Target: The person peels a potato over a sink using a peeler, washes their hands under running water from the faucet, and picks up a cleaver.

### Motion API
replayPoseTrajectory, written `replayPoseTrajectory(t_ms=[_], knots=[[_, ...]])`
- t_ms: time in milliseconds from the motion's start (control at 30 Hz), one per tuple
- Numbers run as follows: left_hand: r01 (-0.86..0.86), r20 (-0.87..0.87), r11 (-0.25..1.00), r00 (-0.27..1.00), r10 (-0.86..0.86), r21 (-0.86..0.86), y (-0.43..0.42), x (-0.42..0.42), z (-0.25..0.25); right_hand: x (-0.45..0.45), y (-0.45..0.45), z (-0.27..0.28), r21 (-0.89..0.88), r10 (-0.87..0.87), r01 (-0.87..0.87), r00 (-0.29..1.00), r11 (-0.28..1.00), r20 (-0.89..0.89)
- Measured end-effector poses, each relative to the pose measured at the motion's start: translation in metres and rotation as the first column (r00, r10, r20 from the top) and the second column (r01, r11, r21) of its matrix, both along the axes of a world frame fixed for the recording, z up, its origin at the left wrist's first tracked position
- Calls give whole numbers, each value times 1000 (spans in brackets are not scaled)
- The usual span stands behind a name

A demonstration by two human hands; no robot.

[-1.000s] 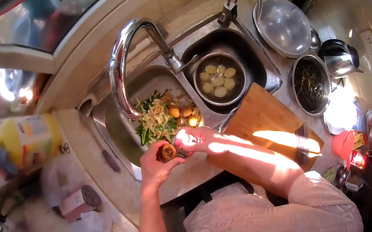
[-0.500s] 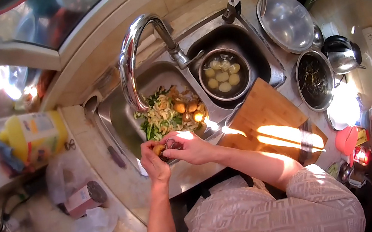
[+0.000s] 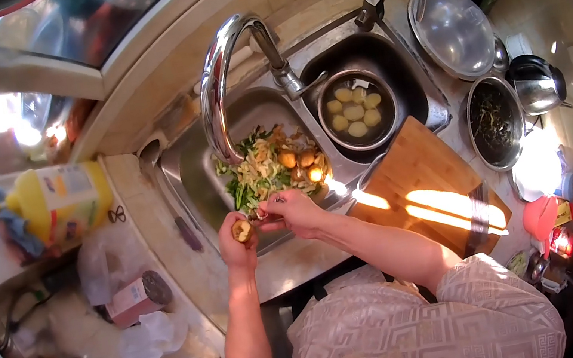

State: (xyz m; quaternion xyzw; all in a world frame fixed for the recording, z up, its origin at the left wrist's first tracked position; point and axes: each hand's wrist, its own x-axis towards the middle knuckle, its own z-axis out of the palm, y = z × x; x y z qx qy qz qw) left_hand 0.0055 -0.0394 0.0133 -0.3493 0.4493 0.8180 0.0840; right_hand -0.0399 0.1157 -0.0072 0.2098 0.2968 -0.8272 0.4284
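Note:
My left hand point(image 3: 233, 242) is closed around a small potato point(image 3: 242, 231), partly peeled, with pale flesh showing and brown skin at its edge. Close beside it, my right hand point(image 3: 294, 213) is closed on a small metal tool that looks like a peeler, mostly hidden by the fingers. Both hands are over the front edge of the left sink basin point(image 3: 197, 165). In that basin lies a heap of pale and green vegetable scraps point(image 3: 259, 172), with several unpeeled potatoes point(image 3: 288, 158) on its right side.
A metal pot point(image 3: 394, 110) with peeled potatoes in water stands in the right basin. A curved faucet point(image 3: 211, 93) arches over the left one. A wooden cutting board point(image 3: 413, 165) lies at the right front. Behind it are a bowl of dark greens point(image 3: 493, 121) and a kettle point(image 3: 537, 91).
The potato has turned so its peeled face shows upward. My right hand has shifted slightly right, away from it. The whole view has moved a little.

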Motion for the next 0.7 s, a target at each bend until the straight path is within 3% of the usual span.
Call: replayPoseTrajectory(t_ms=[67,133,200,267,333,400,433,500,533,567,600,633,700], knots=[[11,-28,998,1000,-9,69,-5,-1,0,-6,-1,-7,13,-22,22,999,1000,39],[58,68,959,997,-40,-278,0,-4,-3,-5,-1,-1,156,97,-72,983,985,-158],[136,88,936,990,-114,-326,-3,-2,-6,-3,-3,8,179,120,-87,976,980,-184],[223,152,866,973,-172,-448,3,-8,-2,-5,-3,8,311,327,-163,729,936,-602],[229,138,854,973,-185,-467,5,-7,-4,-7,-5,8,333,333,-148,718,931,-611],[221,88,831,975,-205,-511,2,-7,-12,-16,-4,7,455,503,-267,670,849,-546],[226,94,830,974,-207,-511,-1,-5,-17,-18,-3,8,453,501,-268,674,850,-542],[243,104,774,969,-226,-584,-5,-4,-27,-22,0,10,586,585,-200,551,785,-595],[250,110,773,967,-230,-583,-2,-6,-20,-17,-3,4,585,582,-200,557,786,-592],[172,129,867,984,-125,-468,4,-13,-7,-11,-9,-5,322,302,-169,853,932,-425],[74,161,935,987,-18,-348,6,-17,0,-8,-14,-14,69,27,-19,993,997,-115],[60,117,959,993,-28,-276,2,-17,1,-11,-12,-16,16,-38,38,998,999,42],[21,123,957,992,15,-290,2,-21,2,-2,-16,-14,34,-10,10,1000,999,-4]])
